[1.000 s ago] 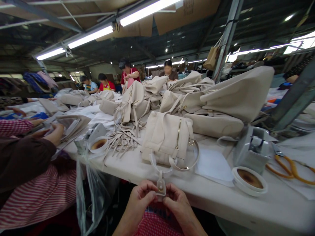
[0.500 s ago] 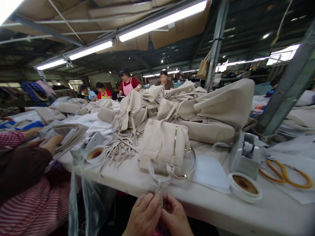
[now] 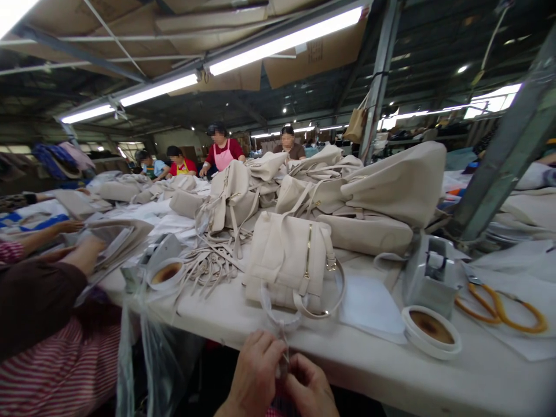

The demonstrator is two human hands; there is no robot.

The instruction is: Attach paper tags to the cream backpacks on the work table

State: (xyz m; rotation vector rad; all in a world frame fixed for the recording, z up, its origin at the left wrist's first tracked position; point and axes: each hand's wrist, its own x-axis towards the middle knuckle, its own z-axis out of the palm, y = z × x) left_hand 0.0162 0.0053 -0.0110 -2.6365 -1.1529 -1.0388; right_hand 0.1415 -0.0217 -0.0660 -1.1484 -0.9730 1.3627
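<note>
My left hand (image 3: 255, 373) and my right hand (image 3: 310, 387) meet at the table's front edge, both closed with fingertips pinched. Between them runs a thin pale strip (image 3: 285, 343), its lower end partly hidden by the fingers. The strip hangs from the bag's handle (image 3: 273, 315), which looks wrapped in whitish film and droops toward me. Just beyond lies a beige leather-look bag (image 3: 273, 255) on its side, with a gold zipper (image 3: 308, 252) and a strap (image 3: 341, 289) looping off its right side.
Beige bags (image 3: 391, 191) are heaped behind. Loose straps (image 3: 208, 260) lie left of the bag. Tape dispensers (image 3: 430, 272), a tape roll (image 3: 430, 330) and orange-handled scissors (image 3: 499, 307) sit at right. A co-worker's arm (image 3: 39, 295) reaches in at left; plastic (image 3: 152, 347) hangs from the edge.
Both hands have shifted slightly downward, my left hand turning with its fingers higher along the strip. The bag stays in place. At left, a co-worker's hand has reached further over the stacked pieces.
</note>
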